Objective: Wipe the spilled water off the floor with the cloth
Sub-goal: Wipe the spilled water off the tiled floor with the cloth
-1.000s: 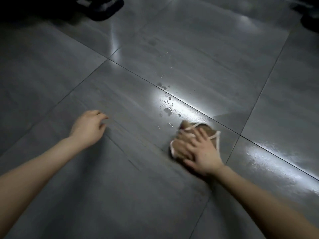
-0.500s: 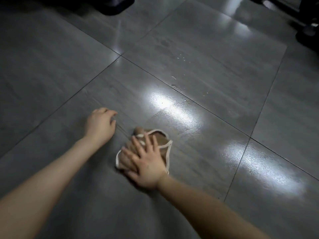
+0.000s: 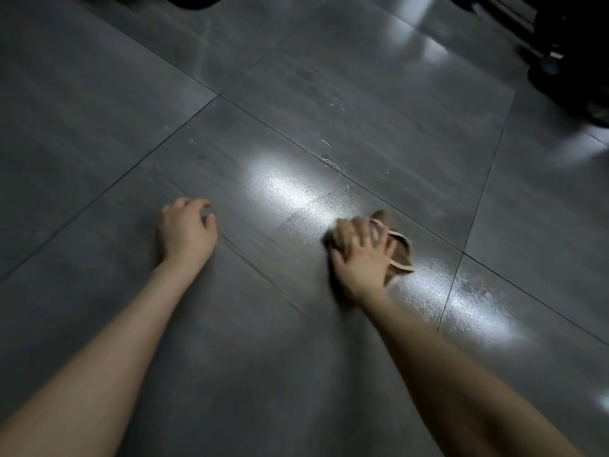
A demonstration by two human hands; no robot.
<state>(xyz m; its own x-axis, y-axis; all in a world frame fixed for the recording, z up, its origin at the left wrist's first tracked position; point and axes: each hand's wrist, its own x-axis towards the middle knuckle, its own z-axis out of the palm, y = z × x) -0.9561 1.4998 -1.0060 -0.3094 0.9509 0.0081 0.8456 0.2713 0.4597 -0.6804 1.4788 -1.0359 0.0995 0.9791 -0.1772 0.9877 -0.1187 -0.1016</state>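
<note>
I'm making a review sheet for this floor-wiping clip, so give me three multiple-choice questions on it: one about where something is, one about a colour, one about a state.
1. Where do the remaining water droplets lie relative to the cloth?
A. Farther from the person, near the tile seam
B. Under the left forearm
C. Beside the left hand

2. What colour is the cloth?
A. Bright blue
B. Brown with a pale edge
C. Green

3. What is the left hand doing?
A. Gripping the cloth
B. Lifted high off the floor
C. Resting empty on the floor, fingers curled

Answers: 1 A, the droplets glint beyond the cloth along the seam. 2 B, brown fabric with a light border shows beside the right hand. 3 C, nothing is in it; the right hand presses the cloth.
</note>
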